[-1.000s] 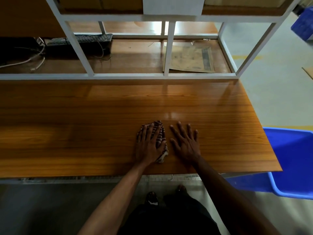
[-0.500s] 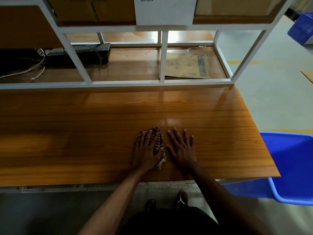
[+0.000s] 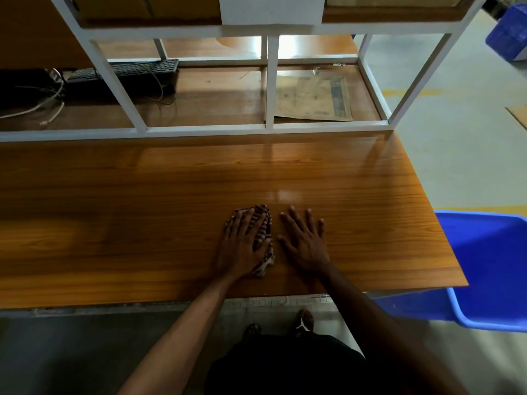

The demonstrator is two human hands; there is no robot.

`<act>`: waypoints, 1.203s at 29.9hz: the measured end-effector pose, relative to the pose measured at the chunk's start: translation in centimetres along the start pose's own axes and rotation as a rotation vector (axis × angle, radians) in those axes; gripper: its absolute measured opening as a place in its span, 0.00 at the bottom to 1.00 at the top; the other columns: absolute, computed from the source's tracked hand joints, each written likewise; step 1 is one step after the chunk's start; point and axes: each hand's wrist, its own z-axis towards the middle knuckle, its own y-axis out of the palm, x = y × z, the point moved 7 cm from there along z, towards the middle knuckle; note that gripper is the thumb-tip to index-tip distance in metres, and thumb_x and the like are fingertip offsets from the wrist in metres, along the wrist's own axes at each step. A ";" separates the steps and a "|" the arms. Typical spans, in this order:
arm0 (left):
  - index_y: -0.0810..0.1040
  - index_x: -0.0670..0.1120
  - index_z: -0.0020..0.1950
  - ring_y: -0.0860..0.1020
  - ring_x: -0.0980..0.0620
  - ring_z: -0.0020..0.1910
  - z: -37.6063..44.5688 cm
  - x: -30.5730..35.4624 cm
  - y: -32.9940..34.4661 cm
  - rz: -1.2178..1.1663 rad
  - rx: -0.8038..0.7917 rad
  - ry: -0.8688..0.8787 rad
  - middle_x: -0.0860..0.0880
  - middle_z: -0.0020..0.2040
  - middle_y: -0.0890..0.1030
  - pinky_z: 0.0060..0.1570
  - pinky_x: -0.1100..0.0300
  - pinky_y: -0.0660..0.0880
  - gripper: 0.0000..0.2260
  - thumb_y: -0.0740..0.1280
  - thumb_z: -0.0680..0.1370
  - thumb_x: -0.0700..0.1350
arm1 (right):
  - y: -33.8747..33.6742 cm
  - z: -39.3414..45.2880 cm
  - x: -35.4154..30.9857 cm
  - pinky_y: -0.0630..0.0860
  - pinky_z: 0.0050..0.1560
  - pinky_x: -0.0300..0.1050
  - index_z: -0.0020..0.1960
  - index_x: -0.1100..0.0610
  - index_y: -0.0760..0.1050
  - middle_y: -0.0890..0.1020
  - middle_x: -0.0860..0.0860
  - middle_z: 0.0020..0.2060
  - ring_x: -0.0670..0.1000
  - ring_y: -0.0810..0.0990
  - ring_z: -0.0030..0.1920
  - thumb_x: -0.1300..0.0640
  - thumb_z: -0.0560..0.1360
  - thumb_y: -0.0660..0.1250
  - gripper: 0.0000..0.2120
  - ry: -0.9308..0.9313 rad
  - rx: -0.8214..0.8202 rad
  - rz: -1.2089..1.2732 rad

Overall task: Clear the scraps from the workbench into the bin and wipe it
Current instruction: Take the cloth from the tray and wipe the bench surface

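Flatly, hands (image 3: pixel 273 246) on cloth (image 3: pixel 263 238), workbench (image 3: pixel 142 223).

Two bare hands lie flat on a glossy brown wooden workbench (image 3: pixel 142 223). The left hand (image 3: pixel 242 246) presses a crumpled red-and-white striped cloth (image 3: pixel 263 232); the right hand (image 3: pixel 306 243) rests just beside it, fingers spread. A blue plastic bin (image 3: pixel 490 269) sits at the bench's right end.

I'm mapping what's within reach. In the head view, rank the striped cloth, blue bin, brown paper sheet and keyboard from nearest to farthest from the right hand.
From the right hand:
1. Striped cloth, just left, under the left hand.
2. Blue bin, right, beyond the workbench end.
3. Brown paper sheet, behind the white frame.
4. Keyboard, far back left.
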 end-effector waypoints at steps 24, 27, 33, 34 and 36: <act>0.54 0.57 0.83 0.51 0.44 0.82 1.1 1.0 0.2 -0.001 0.070 -0.144 0.50 0.84 0.54 0.78 0.41 0.53 0.31 0.54 0.82 0.65 | -0.3 -0.6 -0.5 0.37 0.79 0.65 0.82 0.38 0.37 0.38 0.41 0.82 0.56 0.33 0.81 0.36 0.85 0.46 0.30 0.010 0.042 -0.069; 0.53 0.55 0.83 0.48 0.44 0.83 -2.6 3.0 0.3 -0.022 0.087 -0.131 0.49 0.84 0.51 0.79 0.43 0.48 0.31 0.53 0.83 0.64 | -0.3 -0.7 -0.6 0.37 0.79 0.65 0.82 0.39 0.37 0.37 0.41 0.82 0.55 0.33 0.81 0.36 0.85 0.45 0.30 0.008 0.055 -0.084; 0.49 0.57 0.83 0.45 0.45 0.83 -4.4 3.5 0.7 -0.024 0.042 -0.080 0.50 0.84 0.49 0.79 0.43 0.47 0.31 0.53 0.83 0.64 | -0.1 -0.8 -0.5 0.37 0.79 0.65 0.82 0.38 0.36 0.38 0.42 0.82 0.56 0.33 0.81 0.35 0.84 0.44 0.30 0.016 0.052 -0.086; 0.51 0.57 0.83 0.47 0.45 0.83 -3.3 3.2 0.7 -0.023 0.049 -0.067 0.49 0.84 0.50 0.79 0.42 0.49 0.31 0.53 0.83 0.64 | 0.0 -0.8 -0.5 0.38 0.79 0.65 0.82 0.38 0.36 0.38 0.41 0.82 0.56 0.33 0.81 0.35 0.85 0.44 0.30 0.016 0.055 -0.090; 0.54 0.56 0.83 0.50 0.44 0.82 -1.1 2.7 0.6 -0.022 0.054 -0.087 0.49 0.84 0.53 0.78 0.41 0.52 0.31 0.54 0.82 0.65 | 0.0 -0.8 -0.5 0.38 0.79 0.65 0.82 0.38 0.36 0.37 0.41 0.82 0.56 0.33 0.81 0.35 0.85 0.45 0.30 0.016 0.054 -0.095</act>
